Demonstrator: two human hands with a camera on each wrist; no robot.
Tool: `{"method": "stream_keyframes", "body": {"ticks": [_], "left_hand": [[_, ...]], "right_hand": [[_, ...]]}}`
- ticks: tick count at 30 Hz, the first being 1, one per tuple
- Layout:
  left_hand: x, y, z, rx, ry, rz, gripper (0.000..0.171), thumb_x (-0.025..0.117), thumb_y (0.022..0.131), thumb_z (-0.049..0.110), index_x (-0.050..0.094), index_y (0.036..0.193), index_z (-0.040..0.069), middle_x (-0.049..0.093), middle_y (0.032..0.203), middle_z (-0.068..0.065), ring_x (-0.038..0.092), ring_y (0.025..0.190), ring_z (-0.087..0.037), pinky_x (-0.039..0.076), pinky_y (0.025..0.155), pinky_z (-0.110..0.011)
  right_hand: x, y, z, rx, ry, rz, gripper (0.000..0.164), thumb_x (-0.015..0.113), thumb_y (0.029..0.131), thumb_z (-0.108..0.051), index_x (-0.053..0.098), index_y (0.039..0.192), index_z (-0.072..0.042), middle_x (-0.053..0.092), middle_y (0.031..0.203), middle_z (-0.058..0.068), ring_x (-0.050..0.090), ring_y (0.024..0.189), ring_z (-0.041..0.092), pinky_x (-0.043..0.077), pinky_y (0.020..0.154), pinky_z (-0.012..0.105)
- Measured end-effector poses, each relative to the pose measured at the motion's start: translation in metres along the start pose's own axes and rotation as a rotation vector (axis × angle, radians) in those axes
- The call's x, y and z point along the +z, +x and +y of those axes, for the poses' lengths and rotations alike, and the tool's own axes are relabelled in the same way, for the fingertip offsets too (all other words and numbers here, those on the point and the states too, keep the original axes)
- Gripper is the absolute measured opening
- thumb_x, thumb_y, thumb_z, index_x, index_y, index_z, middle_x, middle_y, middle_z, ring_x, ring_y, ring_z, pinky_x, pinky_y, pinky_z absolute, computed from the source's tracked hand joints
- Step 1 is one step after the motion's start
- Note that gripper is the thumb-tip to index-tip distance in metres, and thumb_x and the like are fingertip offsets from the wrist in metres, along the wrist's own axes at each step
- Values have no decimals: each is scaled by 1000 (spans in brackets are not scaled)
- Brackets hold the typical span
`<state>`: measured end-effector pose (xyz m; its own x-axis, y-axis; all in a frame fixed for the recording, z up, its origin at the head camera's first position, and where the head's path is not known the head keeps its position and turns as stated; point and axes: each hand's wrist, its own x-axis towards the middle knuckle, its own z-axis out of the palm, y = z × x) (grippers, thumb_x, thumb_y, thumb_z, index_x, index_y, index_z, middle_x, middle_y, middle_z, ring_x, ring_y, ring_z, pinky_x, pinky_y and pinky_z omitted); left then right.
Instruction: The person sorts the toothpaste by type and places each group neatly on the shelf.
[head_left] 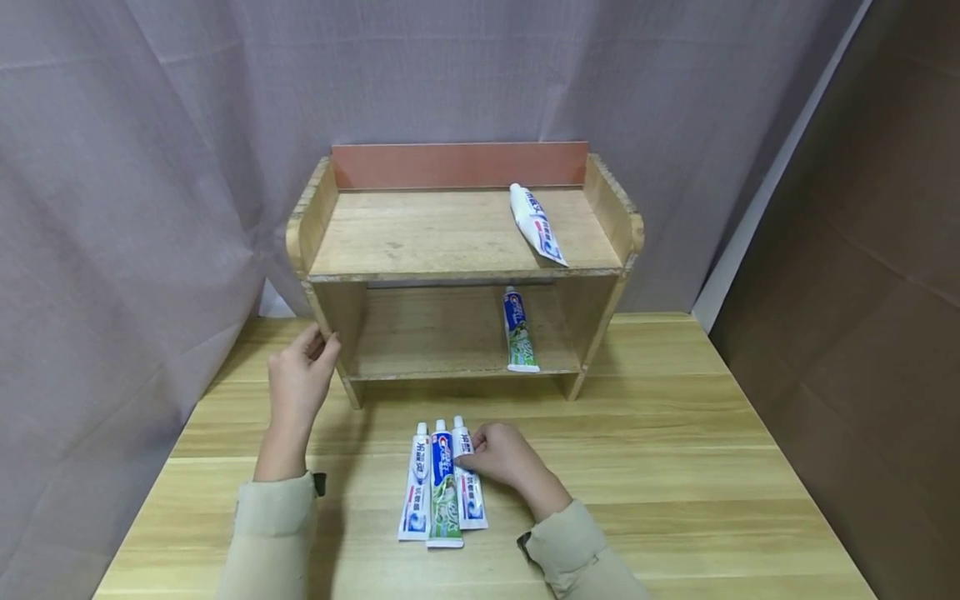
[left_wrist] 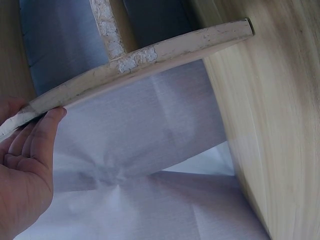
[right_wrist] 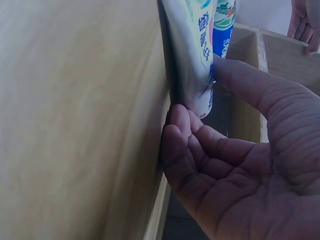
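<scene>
My left hand (head_left: 296,387) grips the front edge of the left side panel of a wooden two-tier shelf (head_left: 412,237). The left wrist view shows the thumb and fingers on either side of that panel (left_wrist: 195,42). My right hand (head_left: 510,457) pinches the rightmost white toothpaste tube (head_left: 471,496), thumb over it and fingers at its side, low against the wooden table. Left of it lie a blue and green toothpaste tube (head_left: 445,500) and another white toothpaste tube (head_left: 416,492), side by side, caps toward the shelf.
On the upper tier, a white toothpaste tube (head_left: 536,225) lies tilted near the right side. Below it, a blue and green toothpaste tube (head_left: 519,329) lies on the lower tier. Grey cloth (head_left: 450,75) hangs behind the table (head_left: 675,467), and a brown surface (head_left: 862,292) stands at right.
</scene>
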<state>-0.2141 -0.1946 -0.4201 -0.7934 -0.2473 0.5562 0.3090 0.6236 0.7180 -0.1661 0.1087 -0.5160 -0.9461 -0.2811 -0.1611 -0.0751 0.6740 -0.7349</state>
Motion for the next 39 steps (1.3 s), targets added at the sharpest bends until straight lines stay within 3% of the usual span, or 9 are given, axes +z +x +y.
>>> {"method": "stream_keyframes", "body": {"ticks": [17,39], "left_hand": [[1,-1,-1,31,-3,8,19,69,92,8,74,108,-1,73,101,-22,74,92,-35,60,79,-37],[0,-1,-1,-5,9,5,20,68,93,11,75,109,1,74,99,-21,74,91,-35,62,78,-39]], "right_hand": [[2,3,-4,21,-91,23,33,82,80,-36,60,70,-13,56,61,-3,50,55,12,44,50,25],[1,2,-5,36,-79,11,33,82,82,-33,59,69,-12,55,62,-3,49,55,11,42,49,24]]}}
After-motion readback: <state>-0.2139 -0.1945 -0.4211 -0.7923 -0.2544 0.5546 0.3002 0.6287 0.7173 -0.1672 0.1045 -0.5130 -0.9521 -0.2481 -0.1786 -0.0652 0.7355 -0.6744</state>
